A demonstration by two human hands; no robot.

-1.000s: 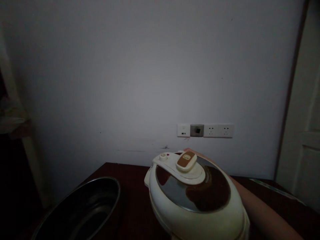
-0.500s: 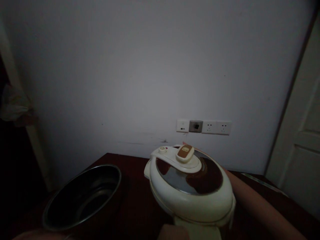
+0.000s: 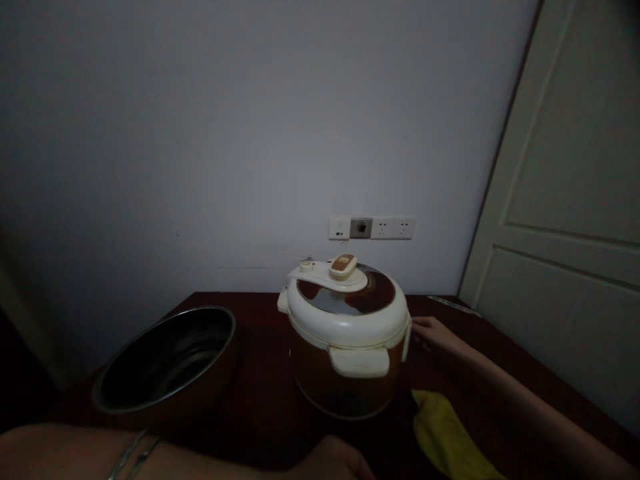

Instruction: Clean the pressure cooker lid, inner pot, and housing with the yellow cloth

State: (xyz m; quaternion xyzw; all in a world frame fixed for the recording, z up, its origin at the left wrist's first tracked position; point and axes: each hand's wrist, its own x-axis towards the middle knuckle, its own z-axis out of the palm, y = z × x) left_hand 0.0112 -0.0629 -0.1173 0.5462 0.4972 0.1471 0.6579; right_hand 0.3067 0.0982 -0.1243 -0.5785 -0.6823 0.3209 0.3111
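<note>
The fingertips of the right hand are held close together against the right side of the rice cooker, which is set lidded at the middle of the table. The left hand is seen at the near edge; its fingers cannot be made out. A steel bowl is placed left, a yellow cloth front-right.

Dim, murky room, soft grey wall glow, corners darkened, edges bowed, faint glare on cooker lid
</note>
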